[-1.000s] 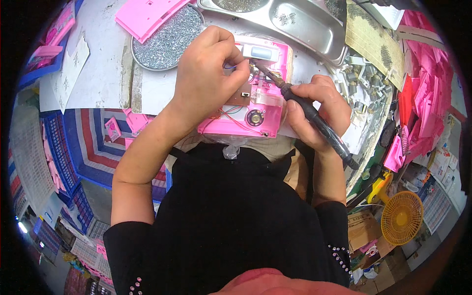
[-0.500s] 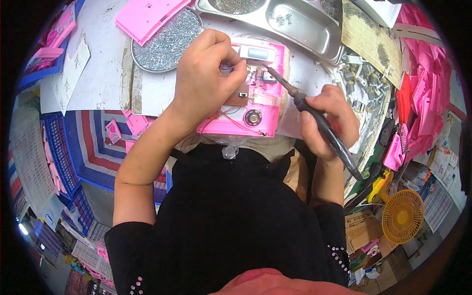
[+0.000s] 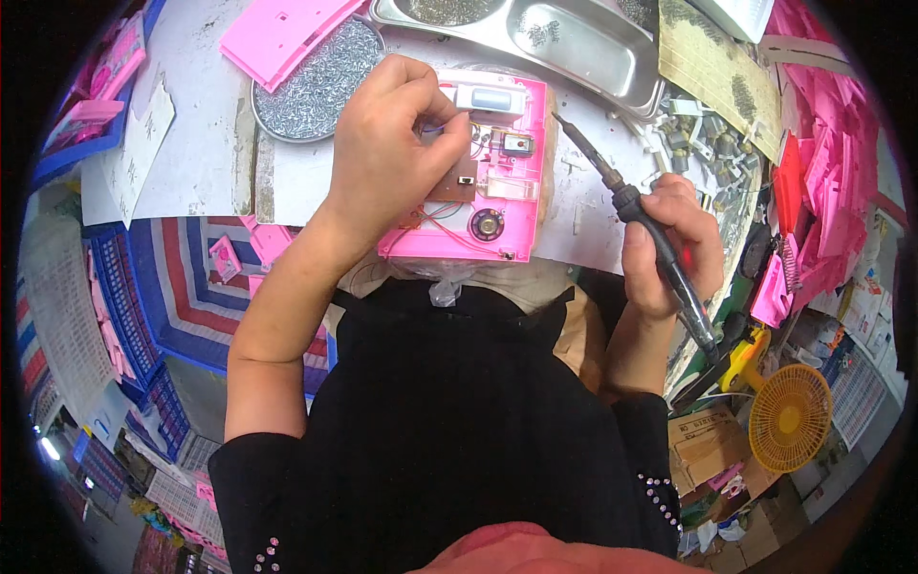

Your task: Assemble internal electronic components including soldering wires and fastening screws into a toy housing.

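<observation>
Soldering iron (image 3: 626, 203) swings clear of the pink housing (image 3: 519, 218), right fingers (image 3: 684, 215) gripping it; pressed-together left fingers (image 3: 421, 94) should hold steady.

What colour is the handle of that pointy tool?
The handle is mostly black; the head view shows it best.

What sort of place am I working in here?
Probably a small electronics assembly workshop: the right hand holds a soldering iron near an open pink casing with a round speaker, and a dish of small metal parts sits nearby.
</observation>
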`<action>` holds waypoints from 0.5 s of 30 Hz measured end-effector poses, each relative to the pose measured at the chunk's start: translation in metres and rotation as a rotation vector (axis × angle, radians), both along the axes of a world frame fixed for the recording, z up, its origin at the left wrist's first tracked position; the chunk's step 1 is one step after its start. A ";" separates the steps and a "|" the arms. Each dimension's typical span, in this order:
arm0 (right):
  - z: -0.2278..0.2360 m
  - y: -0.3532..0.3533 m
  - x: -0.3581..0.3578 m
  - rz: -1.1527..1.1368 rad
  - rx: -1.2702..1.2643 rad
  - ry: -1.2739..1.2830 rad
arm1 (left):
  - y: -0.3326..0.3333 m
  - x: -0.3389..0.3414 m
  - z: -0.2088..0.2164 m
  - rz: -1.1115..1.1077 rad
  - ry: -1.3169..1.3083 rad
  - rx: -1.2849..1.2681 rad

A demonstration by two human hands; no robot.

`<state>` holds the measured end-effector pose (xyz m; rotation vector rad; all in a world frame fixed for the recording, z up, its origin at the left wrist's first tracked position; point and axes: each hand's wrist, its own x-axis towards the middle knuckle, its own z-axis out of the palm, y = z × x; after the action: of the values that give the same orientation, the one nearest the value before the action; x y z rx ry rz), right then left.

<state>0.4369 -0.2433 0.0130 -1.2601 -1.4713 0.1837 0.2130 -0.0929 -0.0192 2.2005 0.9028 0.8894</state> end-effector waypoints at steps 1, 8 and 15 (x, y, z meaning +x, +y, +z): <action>-0.001 -0.001 0.001 -0.001 -0.001 0.003 | 0.000 0.000 0.000 0.000 0.008 0.003; -0.002 -0.012 0.011 -0.042 -0.010 0.013 | -0.017 -0.003 0.023 -0.171 -0.029 0.179; -0.001 -0.012 0.013 -0.009 -0.006 -0.006 | -0.021 0.012 0.016 -0.445 0.364 0.181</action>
<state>0.4499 -0.2557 0.0123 -1.2728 -1.4715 0.1786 0.2250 -0.1136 -0.0028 2.6277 0.4594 0.3763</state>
